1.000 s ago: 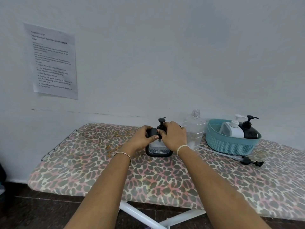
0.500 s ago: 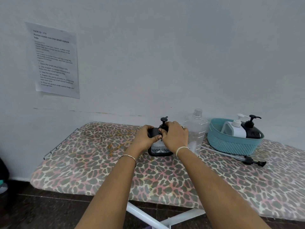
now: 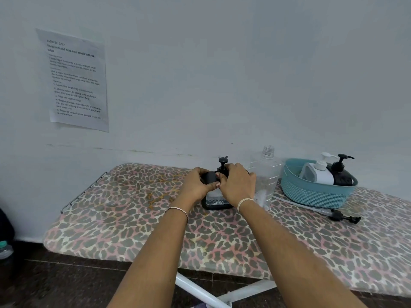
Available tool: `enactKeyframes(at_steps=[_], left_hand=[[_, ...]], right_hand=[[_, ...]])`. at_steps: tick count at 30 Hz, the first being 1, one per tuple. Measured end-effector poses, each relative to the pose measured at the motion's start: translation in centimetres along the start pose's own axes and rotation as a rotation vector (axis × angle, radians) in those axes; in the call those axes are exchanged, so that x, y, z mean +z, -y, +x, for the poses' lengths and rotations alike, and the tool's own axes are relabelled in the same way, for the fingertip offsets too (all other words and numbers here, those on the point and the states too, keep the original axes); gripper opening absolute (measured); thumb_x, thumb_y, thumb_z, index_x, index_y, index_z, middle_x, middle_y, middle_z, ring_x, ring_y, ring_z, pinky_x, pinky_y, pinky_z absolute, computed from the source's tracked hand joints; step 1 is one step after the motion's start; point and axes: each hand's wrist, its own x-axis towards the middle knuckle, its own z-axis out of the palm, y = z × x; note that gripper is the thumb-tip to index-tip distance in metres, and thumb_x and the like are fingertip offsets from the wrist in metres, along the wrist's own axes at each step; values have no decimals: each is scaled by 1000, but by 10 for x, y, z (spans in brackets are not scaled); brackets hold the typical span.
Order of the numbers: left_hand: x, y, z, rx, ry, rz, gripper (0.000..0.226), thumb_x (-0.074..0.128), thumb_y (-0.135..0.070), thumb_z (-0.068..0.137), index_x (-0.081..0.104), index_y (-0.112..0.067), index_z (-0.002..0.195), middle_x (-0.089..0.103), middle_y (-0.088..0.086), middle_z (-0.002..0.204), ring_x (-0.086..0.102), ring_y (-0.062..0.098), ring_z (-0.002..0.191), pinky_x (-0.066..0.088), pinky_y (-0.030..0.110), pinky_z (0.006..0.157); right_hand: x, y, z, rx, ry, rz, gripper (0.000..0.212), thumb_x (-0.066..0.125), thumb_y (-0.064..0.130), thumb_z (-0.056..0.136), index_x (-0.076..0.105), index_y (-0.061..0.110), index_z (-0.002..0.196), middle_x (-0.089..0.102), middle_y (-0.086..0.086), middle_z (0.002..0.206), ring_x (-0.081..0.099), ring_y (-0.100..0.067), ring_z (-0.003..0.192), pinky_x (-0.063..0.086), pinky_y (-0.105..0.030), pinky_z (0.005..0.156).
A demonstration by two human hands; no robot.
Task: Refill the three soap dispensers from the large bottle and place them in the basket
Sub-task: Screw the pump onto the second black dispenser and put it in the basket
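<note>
Fingers (image 3: 230, 168) of the right hand (image 3: 239, 185) curl round the pump collar of the third soap dispenser (image 3: 216, 202), while the left hand (image 3: 195, 185) grips its dark shoulder and holds it upright on the ironing board (image 3: 133, 218), just left of the uncapped large bottle (image 3: 265, 174). This looks like screwing the pump on: brace the body firmly, turn the collar squarely so the thread does not cross, and stop once snug. The white dispenser (image 3: 320, 174) and black dispenser (image 3: 340, 176) already lie in the basket (image 3: 311, 194), where this one belongs next.

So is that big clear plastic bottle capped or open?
Open: the large clear plastic bottle shows bare neck threads, no cap.
</note>
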Motion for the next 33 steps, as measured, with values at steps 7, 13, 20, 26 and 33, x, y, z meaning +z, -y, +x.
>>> enactKeyframes(at_steps=[7, 13, 20, 26, 33], left_hand=[[1, -1, 0, -12, 0, 26, 63, 82, -23, 73, 52, -6, 126, 61, 10, 121, 59, 23, 106, 51, 36, 93], [-13, -5, 3, -31, 155, 112, 67, 79, -14, 76, 45, -7, 133, 53, 10, 133, 52, 27, 119, 47, 44, 98], [-12, -8, -5, -5, 110, 168, 66, 83, -23, 72, 54, -6, 129, 63, 8, 123, 58, 22, 110, 49, 37, 96], [-5, -13, -23, -41, -24, 218, 63, 87, -38, 60, 60, -11, 111, 66, 1, 105, 61, 16, 90, 51, 28, 77], [-2, -19, -54, -99, -91, 251, 46, 81, -45, 60, 63, -15, 91, 68, -2, 89, 63, 15, 80, 53, 30, 66]], right_hand=[[-1, 0, 0, 20, 17, 59, 34, 50, 38, 95, 54, 20, 124, 56, -2, 117, 58, -21, 103, 29, -37, 94], [1, 0, -3, 13, 24, 37, 37, 45, 37, 98, 49, 19, 130, 52, -3, 122, 57, -23, 107, 31, -38, 96], [2, -7, -8, 21, 23, 136, 42, 46, 37, 98, 45, 21, 137, 52, -5, 126, 45, -27, 120, 33, -42, 102], [1, -14, -24, 8, 19, 378, 44, 49, 32, 97, 44, 19, 139, 46, -7, 131, 42, -26, 122, 33, -35, 103], [-3, -32, -58, 96, -14, 623, 46, 51, 15, 94, 41, 19, 139, 41, -3, 136, 41, -19, 128, 33, -36, 110]])
